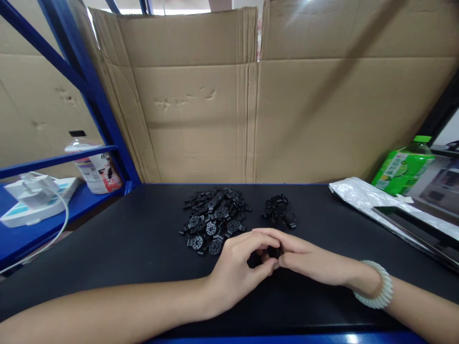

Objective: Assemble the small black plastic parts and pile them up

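Pinch: left hand (234, 263) thumb and index narrow on black part (273, 252); right hand (308, 260) fingertips closed on it too, contact partly hidden.
Black part spot: between both hands' fingertips; small pile (280, 211) at 12 o'clock from it, large pile (220, 212) at 10.
Part handling: probably light, stiff plastic, slightly slick; thin bits may snap. Best held by outer edge.
Part look: black, small, mostly finger-covered, full shape unclear.
Large-pile pieces: black, round, perforated, tabbed.
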A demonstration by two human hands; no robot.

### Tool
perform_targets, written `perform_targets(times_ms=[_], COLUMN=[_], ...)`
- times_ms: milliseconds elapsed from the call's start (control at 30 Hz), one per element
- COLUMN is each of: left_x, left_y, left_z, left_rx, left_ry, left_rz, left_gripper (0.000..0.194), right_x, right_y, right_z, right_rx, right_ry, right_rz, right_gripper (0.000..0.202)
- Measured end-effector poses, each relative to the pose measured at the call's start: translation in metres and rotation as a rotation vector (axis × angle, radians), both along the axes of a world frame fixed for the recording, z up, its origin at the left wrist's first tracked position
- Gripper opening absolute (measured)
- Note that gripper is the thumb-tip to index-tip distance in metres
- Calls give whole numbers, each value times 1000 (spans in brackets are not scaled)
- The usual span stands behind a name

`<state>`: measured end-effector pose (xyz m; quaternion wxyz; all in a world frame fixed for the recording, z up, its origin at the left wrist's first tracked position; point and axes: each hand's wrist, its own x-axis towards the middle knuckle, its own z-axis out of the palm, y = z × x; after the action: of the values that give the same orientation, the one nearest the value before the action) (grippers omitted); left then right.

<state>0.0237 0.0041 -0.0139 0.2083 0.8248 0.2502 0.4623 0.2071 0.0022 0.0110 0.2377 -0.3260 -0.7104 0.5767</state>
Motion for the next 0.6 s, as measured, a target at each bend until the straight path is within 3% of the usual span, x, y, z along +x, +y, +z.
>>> perform_targets(times_ms=[267, 467, 600], left_x=[1, 6, 8], left_y=[-1, -2, 0], left_z=[0, 0, -2], left_rx=[-44, -14, 103], left_ry=[-3, -1, 20], left_rz=[-5, 14, 58], left_gripper=[27, 24, 21], right_x=[1, -5, -8], right_y=[1, -3, -7], right_z=[1, -1, -7], right_rx=[68, 78, 23], right_ry=[-56, -69, -14], right_rz=[52, -20, -111], right_gripper=[61, 58, 59])
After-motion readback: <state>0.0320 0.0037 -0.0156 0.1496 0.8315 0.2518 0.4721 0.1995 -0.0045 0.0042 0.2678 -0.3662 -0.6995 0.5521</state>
